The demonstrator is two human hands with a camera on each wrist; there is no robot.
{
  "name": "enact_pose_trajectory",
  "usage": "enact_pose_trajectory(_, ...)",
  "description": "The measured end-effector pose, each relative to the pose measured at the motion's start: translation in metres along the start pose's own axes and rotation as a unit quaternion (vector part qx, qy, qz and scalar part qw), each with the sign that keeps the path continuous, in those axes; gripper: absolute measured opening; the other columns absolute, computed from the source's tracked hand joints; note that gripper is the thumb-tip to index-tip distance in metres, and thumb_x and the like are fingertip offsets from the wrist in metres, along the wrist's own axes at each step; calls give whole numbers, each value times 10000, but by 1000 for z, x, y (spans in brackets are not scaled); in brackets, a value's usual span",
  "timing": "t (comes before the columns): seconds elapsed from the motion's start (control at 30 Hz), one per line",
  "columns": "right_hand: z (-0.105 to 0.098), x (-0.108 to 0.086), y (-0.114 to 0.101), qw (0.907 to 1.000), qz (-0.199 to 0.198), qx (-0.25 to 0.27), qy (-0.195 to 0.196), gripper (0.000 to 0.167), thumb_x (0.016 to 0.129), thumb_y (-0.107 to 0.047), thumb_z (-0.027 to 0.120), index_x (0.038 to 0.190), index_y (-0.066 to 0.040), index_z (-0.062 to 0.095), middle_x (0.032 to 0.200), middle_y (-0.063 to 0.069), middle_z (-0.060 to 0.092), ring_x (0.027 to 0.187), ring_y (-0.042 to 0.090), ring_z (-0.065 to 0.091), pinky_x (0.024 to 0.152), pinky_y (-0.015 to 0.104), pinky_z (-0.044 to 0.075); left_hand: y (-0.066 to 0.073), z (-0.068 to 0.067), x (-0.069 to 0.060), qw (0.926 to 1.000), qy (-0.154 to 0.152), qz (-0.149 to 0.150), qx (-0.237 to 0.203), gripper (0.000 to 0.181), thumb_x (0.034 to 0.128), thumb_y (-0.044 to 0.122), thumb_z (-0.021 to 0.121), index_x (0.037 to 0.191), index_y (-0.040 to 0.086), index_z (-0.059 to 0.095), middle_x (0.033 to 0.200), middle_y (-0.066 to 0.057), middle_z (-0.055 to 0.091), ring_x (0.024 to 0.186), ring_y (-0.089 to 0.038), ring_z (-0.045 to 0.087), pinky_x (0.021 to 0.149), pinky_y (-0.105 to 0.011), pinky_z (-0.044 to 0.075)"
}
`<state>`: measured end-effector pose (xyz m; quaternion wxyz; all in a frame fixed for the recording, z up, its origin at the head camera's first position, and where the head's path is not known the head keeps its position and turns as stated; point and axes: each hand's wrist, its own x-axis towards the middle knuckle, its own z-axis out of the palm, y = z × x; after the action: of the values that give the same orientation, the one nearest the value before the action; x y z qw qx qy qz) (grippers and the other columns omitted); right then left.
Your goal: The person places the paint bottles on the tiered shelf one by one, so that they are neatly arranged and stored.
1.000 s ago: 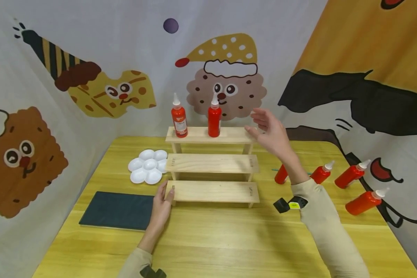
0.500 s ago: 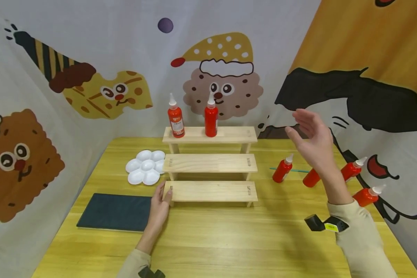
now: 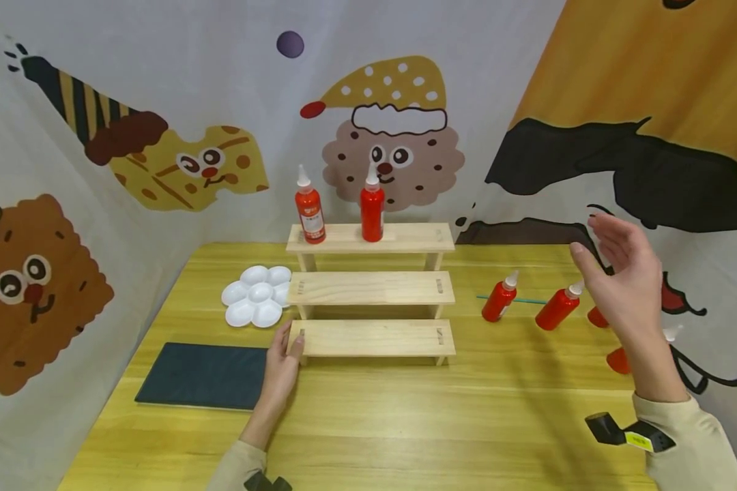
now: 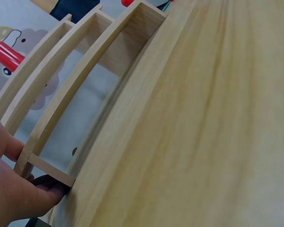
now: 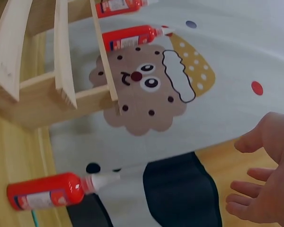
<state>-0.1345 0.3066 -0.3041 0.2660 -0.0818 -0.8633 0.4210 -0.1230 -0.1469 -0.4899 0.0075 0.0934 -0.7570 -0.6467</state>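
A three-tier wooden display rack [image 3: 371,337] stands on the table. My left hand [image 3: 284,365] grips the left end of its lowest tier; in the left wrist view the thumb and fingers [image 4: 49,184] lie around that end. Two red squeeze bottles with white nozzles, a left one [image 3: 312,218] and a right one [image 3: 372,217], stand upright on the top tier. My right hand [image 3: 629,286] hangs in the air at the right with fingers extended, holding nothing. Closest to it are more red bottles on the table, one bottle [image 3: 555,310] in view and others partly hidden behind the hand and forearm.
Another red bottle [image 3: 499,302] stands just right of the rack, by a thin teal stick [image 3: 531,301]. Left of the rack lie a white flower-shaped palette [image 3: 261,292] and a dark rectangular board [image 3: 203,375]. A printed cloth [image 3: 209,41] hangs behind the table.
My right hand has moved away from the top tier, to the right and downward, above the bottles at the right. The left hand keeps its grip on the rack.
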Motion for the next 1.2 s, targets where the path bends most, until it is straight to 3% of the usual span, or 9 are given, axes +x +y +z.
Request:
enact_pose_trajectory(0.3, -18, -9, 20, 9938, 575, 357, 886, 526, 1002, -168, 629, 1493, -222, 449, 1477, -86, 505, 1428, 89, 434, 1215, 217, 277, -1, 0, 0, 10000, 21, -3, -5, 587, 1080, 216, 499, 1582, 19, 268, 1592, -305, 328, 1511, -451, 262, 1183, -607, 298)
enact_pose_trajectory(0.57, -38, -22, 44, 9822, 1451, 240, 1169, 559, 1034, -204, 572, 1544, -290, 359, 1585, -100, 397, 1508, 78, 308, 1248, 224, 184, -3, 2, 1, 10000, 38, -20, 19, 574, 1077, 199, 500, 1572, 5, 283, 1585, -309, 336, 1515, -457, 249, 1189, -609, 287)
enact_pose_trajectory(0.77, -48, -32, 70, 9701, 1862, 362, 1513, 556, 1039, -204, 564, 1547, -290, 356, 1590, -120, 391, 1515, 74, 288, 1245, 199, 152, -3, 1, 1, 10000, 19, -19, 13, 578, 1080, 199, 495, 1576, 3, 271, 1589, -307, 330, 1516, -455, 245, 1191, -609, 281)
enact_pose_trajectory(1.03, -50, -45, 107, 9547, 2272, 528, 1847, 556, 1030, -176, 559, 1540, -284, 365, 1588, -117, 389, 1519, 55, 268, 1243, 182, 121, -1, 1, 0, 10000, 27, -24, -59, 580, 1080, 193, 489, 1582, 12, 264, 1579, -311, 347, 1509, -448, 268, 1184, -597, 299)
enact_pose_trajectory(1.2, -44, -51, 127, 9426, 2724, 642, 1822, 568, 1028, -186, 569, 1544, -292, 355, 1538, -162, 406, 1496, 51, 298, 1253, 216, 141, -3, 1, 1, 10000, 20, 19, -5, 581, 1080, 199, 487, 1582, 11, 264, 1582, -313, 339, 1513, -459, 249, 1184, -616, 290)
